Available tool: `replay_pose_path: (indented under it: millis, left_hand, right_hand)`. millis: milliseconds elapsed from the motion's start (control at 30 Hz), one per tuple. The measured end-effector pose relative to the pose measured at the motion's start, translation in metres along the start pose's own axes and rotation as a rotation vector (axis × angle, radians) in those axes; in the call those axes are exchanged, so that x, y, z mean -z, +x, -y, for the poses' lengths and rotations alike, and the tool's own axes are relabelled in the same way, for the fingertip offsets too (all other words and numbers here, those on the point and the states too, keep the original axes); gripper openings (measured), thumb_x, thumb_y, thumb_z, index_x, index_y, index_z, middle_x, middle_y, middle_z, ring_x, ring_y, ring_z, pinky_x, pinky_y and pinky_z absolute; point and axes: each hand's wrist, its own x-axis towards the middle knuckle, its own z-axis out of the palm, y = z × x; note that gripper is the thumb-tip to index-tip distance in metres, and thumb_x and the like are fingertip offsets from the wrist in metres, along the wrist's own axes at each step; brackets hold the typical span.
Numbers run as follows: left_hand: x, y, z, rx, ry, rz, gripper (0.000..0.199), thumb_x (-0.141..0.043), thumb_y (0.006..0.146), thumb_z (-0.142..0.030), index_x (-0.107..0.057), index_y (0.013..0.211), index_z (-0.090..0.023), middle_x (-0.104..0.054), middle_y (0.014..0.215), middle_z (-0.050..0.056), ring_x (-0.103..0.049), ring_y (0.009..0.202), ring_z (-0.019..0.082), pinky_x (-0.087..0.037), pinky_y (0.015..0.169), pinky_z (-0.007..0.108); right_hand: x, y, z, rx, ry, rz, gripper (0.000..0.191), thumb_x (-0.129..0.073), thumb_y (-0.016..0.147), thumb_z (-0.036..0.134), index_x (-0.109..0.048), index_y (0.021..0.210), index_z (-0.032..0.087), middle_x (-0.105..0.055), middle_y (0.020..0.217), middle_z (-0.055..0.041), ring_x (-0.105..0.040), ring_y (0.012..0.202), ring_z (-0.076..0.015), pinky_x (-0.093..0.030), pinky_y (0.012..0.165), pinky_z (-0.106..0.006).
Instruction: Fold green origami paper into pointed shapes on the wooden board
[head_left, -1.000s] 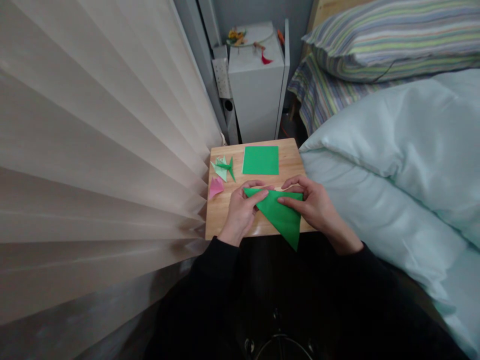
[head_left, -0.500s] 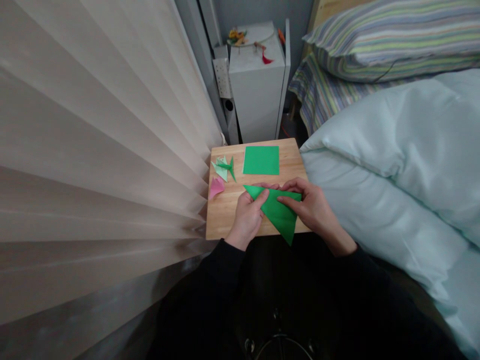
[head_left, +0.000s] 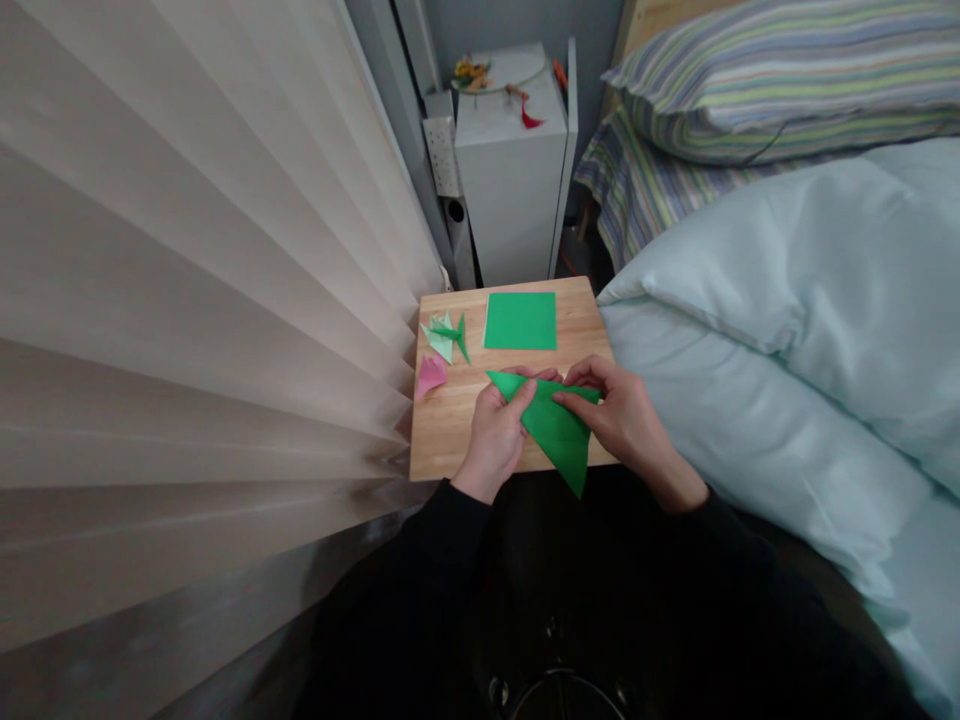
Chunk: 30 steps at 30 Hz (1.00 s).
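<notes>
A green sheet of origami paper (head_left: 559,430), folded into a triangle, is held between both hands over the front of a small wooden table (head_left: 442,440). My left hand (head_left: 495,430) pinches its left part, thumb on top and fingers underneath. At the upper right edge, my right hand (head_left: 619,410) grips the paper between thumb and fingers. One corner of the triangle points down past the table's front edge. Behind the hands lies a stack of green square paper (head_left: 520,321). Folded green paper pieces (head_left: 448,335) and a pink folded paper piece (head_left: 431,375) rest at the left.
A pleated curtain (head_left: 225,300) hangs along the table's left side. To the right is a bed with a pale blue quilt (head_left: 750,300) and a striped pillow (head_left: 787,80). A white cabinet (head_left: 510,190) stands beyond the table, with small items on top.
Both hands keep their hold on the green paper. Its lower corner has dipped slightly, and the right fingers have shifted a little. The whole view has moved very slightly.
</notes>
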Motion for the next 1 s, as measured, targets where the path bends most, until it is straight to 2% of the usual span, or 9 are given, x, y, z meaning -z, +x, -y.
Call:
replay_pose_path:
  millis: [167,300,500,800,1000]
  left_hand:
    - [-0.0007,-0.0009,-0.0015,-0.016,-0.007,0.003,0.029,-0.083,0.08,-0.022,-0.06,0.097,-0.018,-0.081,0.102,0.01,-0.074,0.113,0.027,-0.054,0.105,0.045]
    - [-0.0012,-0.0012,-0.0013,0.008,-0.002,-0.023,0.03,-0.084,0.079,-0.022,-0.06,0.098,-0.017,-0.08,0.106,0.012,-0.072,0.118,0.029,-0.053,0.106,0.046]
    - [-0.0001,-0.0005,0.0,0.001,-0.011,-0.021,0.032,-0.085,0.08,-0.024,-0.059,0.098,-0.018,-0.08,0.109,0.013,-0.071,0.119,0.029,-0.05,0.108,0.046]
    - [-0.0013,-0.0007,-0.0001,-0.019,-0.015,0.008,0.033,-0.085,0.079,-0.026,-0.057,0.095,-0.018,-0.08,0.106,0.011,-0.073,0.115,0.028,-0.05,0.109,0.047]
    - [-0.0035,-0.002,-0.0026,-0.027,-0.035,0.008,0.032,-0.085,0.08,-0.023,-0.057,0.093,-0.019,-0.08,0.105,0.009,-0.073,0.117,0.027,-0.049,0.111,0.046]
  right_hand:
    - [0.0,0.0003,-0.0014,-0.011,-0.047,-0.015,0.018,-0.078,0.079,0.034,-0.064,0.085,0.023,-0.073,0.08,-0.0024,-0.068,0.077,-0.0232,-0.05,0.07,-0.037]
    - [0.0005,0.0003,-0.0013,-0.015,-0.045,-0.001,0.019,-0.078,0.08,0.035,-0.065,0.089,0.024,-0.075,0.083,-0.0029,-0.071,0.081,-0.0243,-0.052,0.071,-0.038]
    - [0.0014,-0.0002,0.0009,-0.005,-0.034,0.014,0.019,-0.078,0.081,0.037,-0.064,0.083,0.025,-0.074,0.082,-0.0031,-0.07,0.081,-0.0248,-0.054,0.076,-0.04]
    - [0.0009,0.0005,0.002,-0.077,0.076,0.07,0.026,-0.08,0.078,0.042,-0.064,0.076,0.023,-0.071,0.078,-0.0034,-0.067,0.076,-0.0224,-0.053,0.069,-0.036]
    - [0.0006,0.0015,-0.0025,-0.168,0.173,0.093,0.033,-0.084,0.073,0.048,-0.063,0.073,0.022,-0.067,0.067,-0.0008,-0.061,0.06,-0.017,-0.046,0.055,-0.03]
